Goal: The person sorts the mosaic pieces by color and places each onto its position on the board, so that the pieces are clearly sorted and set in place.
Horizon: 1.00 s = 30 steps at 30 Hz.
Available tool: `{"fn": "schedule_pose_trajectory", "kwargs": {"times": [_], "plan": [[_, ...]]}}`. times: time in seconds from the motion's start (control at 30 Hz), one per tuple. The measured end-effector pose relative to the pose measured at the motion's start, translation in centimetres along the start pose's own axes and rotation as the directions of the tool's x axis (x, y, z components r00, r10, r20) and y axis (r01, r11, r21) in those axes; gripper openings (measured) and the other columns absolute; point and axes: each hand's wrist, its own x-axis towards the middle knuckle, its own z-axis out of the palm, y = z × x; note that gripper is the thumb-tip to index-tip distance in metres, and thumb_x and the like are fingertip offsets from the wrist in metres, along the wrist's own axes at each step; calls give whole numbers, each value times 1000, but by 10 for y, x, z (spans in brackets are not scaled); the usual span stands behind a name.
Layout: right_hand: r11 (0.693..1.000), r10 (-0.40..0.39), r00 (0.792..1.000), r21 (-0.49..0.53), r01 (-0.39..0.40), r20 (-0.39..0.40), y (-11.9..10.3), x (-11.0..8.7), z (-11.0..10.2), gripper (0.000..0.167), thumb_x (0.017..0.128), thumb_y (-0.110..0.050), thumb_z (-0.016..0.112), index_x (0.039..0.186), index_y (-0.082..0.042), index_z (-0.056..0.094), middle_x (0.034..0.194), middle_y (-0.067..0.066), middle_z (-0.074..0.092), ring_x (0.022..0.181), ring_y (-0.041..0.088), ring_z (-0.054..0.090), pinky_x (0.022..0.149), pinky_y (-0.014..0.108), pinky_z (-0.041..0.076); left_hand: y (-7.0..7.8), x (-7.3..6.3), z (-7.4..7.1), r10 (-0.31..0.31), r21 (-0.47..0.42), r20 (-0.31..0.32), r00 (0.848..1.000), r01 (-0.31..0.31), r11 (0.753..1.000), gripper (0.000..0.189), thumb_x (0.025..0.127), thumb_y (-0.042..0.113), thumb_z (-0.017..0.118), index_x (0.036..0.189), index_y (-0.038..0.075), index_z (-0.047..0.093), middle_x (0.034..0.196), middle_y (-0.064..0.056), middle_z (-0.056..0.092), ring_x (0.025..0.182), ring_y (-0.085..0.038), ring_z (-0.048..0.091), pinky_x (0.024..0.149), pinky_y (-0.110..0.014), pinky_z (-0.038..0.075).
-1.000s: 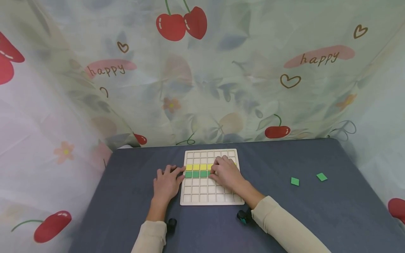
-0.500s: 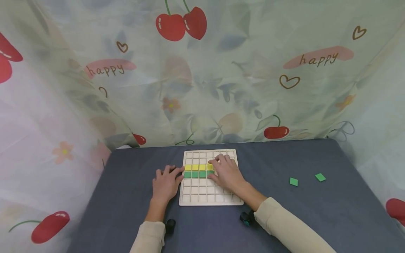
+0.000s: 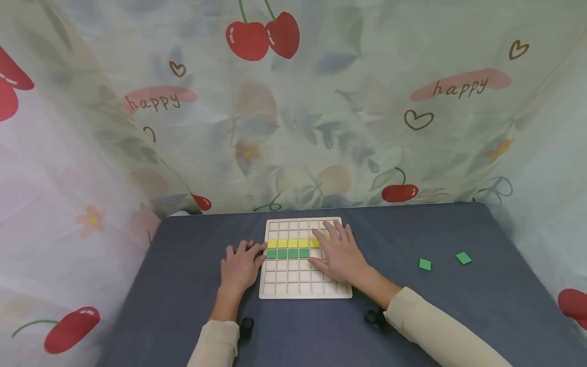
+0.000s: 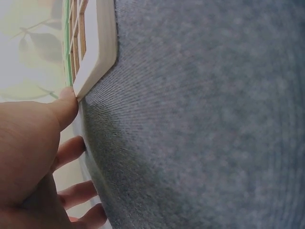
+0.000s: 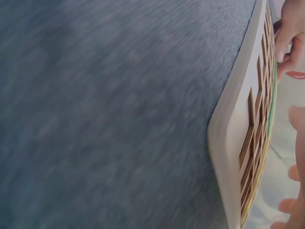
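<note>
A pale wooden grid board lies on the dark table, with a row of yellow square tiles and, just below it, a shorter row of green square tiles. My left hand touches the board's left edge with thumb and forefinger, its other fingers loosely bent; in the left wrist view the thumb rests against the rim. Over the board's right half, my right hand spreads its fingers and holds nothing visible. It hides the right end of the yellow row and several cells.
Two loose green tiles lie apart on the dark tablecloth to the right of the board. A printed curtain hangs behind the table and along both sides. Each wrist wears a small black device.
My right hand has drawn away to the right from the end of the green row, its fingers opening out and uncovering the last green tile. The left hand stays at the board's edge.
</note>
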Motion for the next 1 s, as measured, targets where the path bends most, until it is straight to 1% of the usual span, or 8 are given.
{"fn": "schedule_pose_trajectory", "kwargs": {"times": [0.1,0.2,0.33,0.5,0.73,0.9,1.0], "plan": [[1000,19,1000,12,-19,21,5,-4,0,76,97,-65,54,158,-23,39,169,16,23,157,45,18,123,68,15,1,0,-1,-7,3,5,1000,7,1000,42,102,43,59,144,36,58,147,-8,53,127,-43,44,95,-65,44],[999,28,999,16,-28,24,10,-9,-1,79,96,-67,54,160,-23,35,171,15,16,158,45,13,123,69,13,1,0,0,-9,13,6,1000,9,1000,41,102,44,59,143,36,59,146,-8,53,126,-43,45,94,-64,45],[1000,31,999,3,-31,28,17,-16,-1,83,95,-69,54,162,-25,31,172,15,13,158,46,11,121,71,12,1,0,1,-7,22,8,1000,7,1000,40,103,45,57,141,36,60,146,-8,53,126,-44,45,93,-64,45],[999,46,998,0,-46,40,26,-23,-1,87,94,-71,53,163,-25,28,173,15,8,158,47,7,121,72,9,1,-1,0,-9,17,6,1000,9,1000,39,103,45,57,140,35,61,146,-9,53,127,-44,45,94,-64,45],[997,80,996,4,-80,26,41,-32,-7,89,92,-70,57,162,-24,30,173,15,11,158,48,9,121,72,9,1,-1,1,-23,18,22,1000,22,1000,40,103,46,56,142,36,60,148,-9,52,129,-44,43,97,-65,44],[995,95,995,8,-95,19,52,-42,-9,89,91,-69,60,162,-23,32,172,17,14,157,50,8,120,73,9,0,-1,2,-22,18,17,1000,21,1000,40,103,46,55,142,36,60,148,-9,51,129,-44,43,97,-65,43],[994,112,993,-6,-112,19,58,-48,-9,90,91,-70,59,162,-23,31,172,17,14,157,51,8,120,73,9,0,-1,2,-20,18,18,1000,20,1000,41,103,46,55,142,35,59,148,-10,52,129,-44,43,97,-65,43]]}}
